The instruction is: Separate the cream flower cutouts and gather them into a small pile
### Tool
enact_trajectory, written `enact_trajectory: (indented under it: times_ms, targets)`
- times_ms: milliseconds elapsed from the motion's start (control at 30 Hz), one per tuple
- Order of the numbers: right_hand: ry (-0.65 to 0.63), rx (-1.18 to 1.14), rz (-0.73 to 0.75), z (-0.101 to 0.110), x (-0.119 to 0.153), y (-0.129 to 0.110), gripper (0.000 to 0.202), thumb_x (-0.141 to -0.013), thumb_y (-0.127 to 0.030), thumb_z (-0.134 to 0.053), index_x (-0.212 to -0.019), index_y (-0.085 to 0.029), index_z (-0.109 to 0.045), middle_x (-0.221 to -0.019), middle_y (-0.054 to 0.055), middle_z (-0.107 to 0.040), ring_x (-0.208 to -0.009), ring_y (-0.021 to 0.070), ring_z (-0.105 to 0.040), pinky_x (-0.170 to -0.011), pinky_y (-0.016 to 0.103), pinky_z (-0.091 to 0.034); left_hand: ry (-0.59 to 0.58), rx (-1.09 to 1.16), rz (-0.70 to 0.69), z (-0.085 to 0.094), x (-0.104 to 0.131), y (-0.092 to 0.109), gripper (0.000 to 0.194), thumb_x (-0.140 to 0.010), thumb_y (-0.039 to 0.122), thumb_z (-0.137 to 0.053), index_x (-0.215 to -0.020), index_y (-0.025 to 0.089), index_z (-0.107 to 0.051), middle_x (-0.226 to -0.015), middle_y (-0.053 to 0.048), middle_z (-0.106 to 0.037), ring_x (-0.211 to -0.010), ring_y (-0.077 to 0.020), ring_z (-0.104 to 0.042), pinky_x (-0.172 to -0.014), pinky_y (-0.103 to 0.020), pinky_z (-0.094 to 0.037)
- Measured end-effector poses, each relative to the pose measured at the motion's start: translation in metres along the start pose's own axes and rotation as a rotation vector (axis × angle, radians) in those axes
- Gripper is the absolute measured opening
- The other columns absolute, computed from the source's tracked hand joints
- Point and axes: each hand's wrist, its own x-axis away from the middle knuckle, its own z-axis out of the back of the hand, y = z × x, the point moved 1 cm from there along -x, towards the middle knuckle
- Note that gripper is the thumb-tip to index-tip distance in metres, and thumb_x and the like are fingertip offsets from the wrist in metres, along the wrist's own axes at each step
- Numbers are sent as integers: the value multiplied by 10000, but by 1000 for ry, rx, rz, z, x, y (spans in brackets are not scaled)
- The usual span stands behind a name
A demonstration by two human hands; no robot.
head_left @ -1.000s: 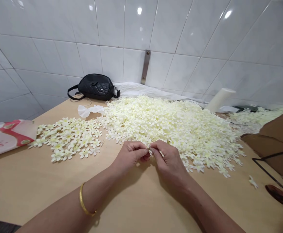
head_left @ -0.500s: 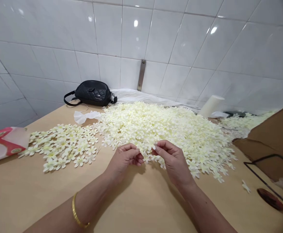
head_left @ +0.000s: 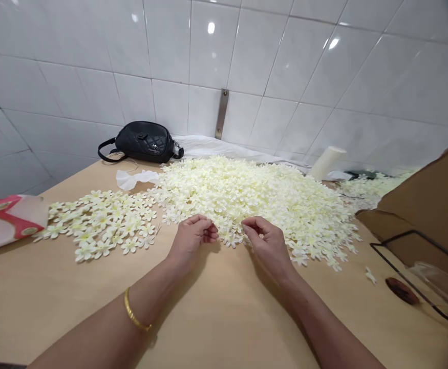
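A large heap of pale yellow-white artificial flowers [head_left: 227,184] spreads across the table in front of me. At its near edge my left hand [head_left: 195,236] is closed, thumb and forefinger pinched together. Whatever sits between those fingertips is too small to make out. My right hand [head_left: 268,241] faces it a short way to the right, also in a pinch, its fingertips in front of the heap. Against the pale petals I cannot make out what it holds. The two hands are apart. A loose group of single flowers [head_left: 103,220] lies flat to the left.
A black quilted bag [head_left: 143,142] stands by the tiled wall, with white scraps [head_left: 135,179] before it. At left lies a red-and-white package [head_left: 11,223]. To the right are a white roll [head_left: 326,163], a cardboard box [head_left: 423,200], a black wire frame [head_left: 395,261] and a brown round object [head_left: 401,290].
The flower that showed at my right fingertips can no longer be made out there. Both hands sit slightly higher in view, and the camera view has shifted a little.
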Motion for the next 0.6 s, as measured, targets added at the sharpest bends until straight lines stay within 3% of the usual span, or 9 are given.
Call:
enact_trajectory:
  times_ms: [133,333,600]
  targets:
    - [-37,261,226,-7,3,0,155,-794,-179,-430,-746,-172,-578,-737,30,-560,-713,152,-495,-661,268,-369,90,15,-23,2,-1,2,78,-607,168,-571,-580,139,-503,-533,-1,-557,-492,-95,-508,-517,-226,-390]
    - [-89,581,322,-18,4,4,105,-768,-225,-486,-751,-177,-576,-713,43,-532,-720,179,-462,-682,308,-345,70,-25,-13,2,-1,1,99,-621,187,-566,-569,141,-495,-525,0,-551,-474,-88,-498,-519,-229,-389]
    - [-144,533,318,-24,7,4,108,-761,-140,-459,-678,-179,-516,-680,17,-514,-697,158,-449,-661,289,-327,74,-33,11,3,0,1,96,-619,192,-571,-582,146,-494,-535,-4,-552,-488,-95,-505,-518,-226,-391]
